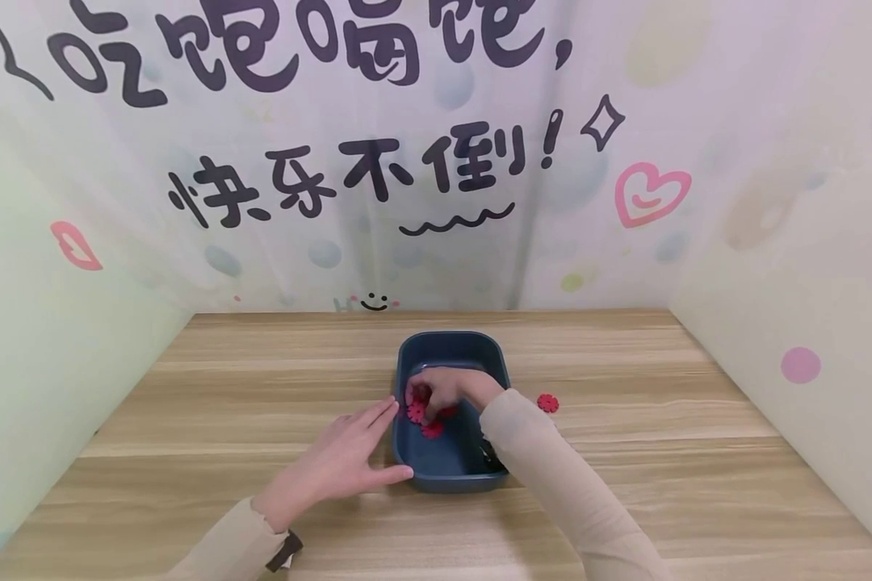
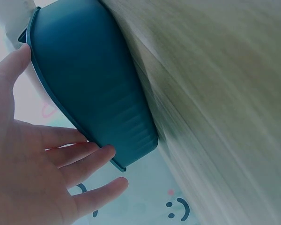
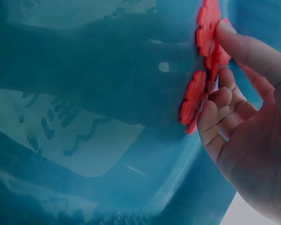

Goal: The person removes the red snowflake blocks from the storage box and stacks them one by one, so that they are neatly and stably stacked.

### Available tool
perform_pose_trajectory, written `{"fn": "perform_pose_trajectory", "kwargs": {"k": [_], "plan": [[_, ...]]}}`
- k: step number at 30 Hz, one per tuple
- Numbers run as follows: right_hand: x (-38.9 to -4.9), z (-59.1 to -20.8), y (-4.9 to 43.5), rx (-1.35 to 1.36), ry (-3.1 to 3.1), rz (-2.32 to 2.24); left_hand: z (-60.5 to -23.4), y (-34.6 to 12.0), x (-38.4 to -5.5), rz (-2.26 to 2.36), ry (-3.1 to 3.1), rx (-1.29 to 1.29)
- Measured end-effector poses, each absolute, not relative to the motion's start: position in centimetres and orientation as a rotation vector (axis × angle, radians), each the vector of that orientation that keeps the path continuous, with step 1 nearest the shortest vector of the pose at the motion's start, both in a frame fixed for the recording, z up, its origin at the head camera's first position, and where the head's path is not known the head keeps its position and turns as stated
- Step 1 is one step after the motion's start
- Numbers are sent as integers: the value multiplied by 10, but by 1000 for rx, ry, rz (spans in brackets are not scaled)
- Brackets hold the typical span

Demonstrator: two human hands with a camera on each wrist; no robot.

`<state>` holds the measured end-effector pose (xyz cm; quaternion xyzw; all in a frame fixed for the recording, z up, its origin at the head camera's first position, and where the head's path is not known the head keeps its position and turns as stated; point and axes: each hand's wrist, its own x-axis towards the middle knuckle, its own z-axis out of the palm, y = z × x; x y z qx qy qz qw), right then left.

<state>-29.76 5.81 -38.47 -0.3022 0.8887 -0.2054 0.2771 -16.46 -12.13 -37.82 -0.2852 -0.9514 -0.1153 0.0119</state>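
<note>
A dark blue plastic bin [image 1: 450, 483] stands on the table with several red flower-shaped discs [image 1: 432, 431] inside. My left hand [image 1: 337, 458] rests against its left side, with the thumb near the front corner and the fingers extended along the rim. The left wrist view shows those fingertips at the bin's outer wall [image 2: 84, 70]. My right hand [image 1: 443, 387] reaches down into the bin. Seen from the right wrist, its thumb and curled fingers pinch red discs [image 3: 208, 30] in a cluster near the bin floor, with another disc [image 3: 193, 97] beside the fingers.
One more red disc [image 1: 548, 403] lies on the wooden table [image 1: 262, 387] to the right of the bin. Partly hidden by the right sleeve [image 1: 552, 468], a small dark object [image 1: 488, 454] shows inside the bin. A printed curtain [image 1: 436, 266] hangs behind the table, with pale walls on both sides.
</note>
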Motion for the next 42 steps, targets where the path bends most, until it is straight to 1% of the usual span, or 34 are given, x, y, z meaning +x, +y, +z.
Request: {"fn": "perform_pose_trajectory", "kwargs": {"k": [14,26,42], "plan": [[-296,-384,60,-768,2347,-597,-378,-121,-164,-351,-2966,-888],[-297,-383,60,-732,2328,-535,-377,-121,-164,-360,-2974,-893],[-295,-370,60,-726,2392,-517,-377,-121,-164,-355,-2979,-877]]}}
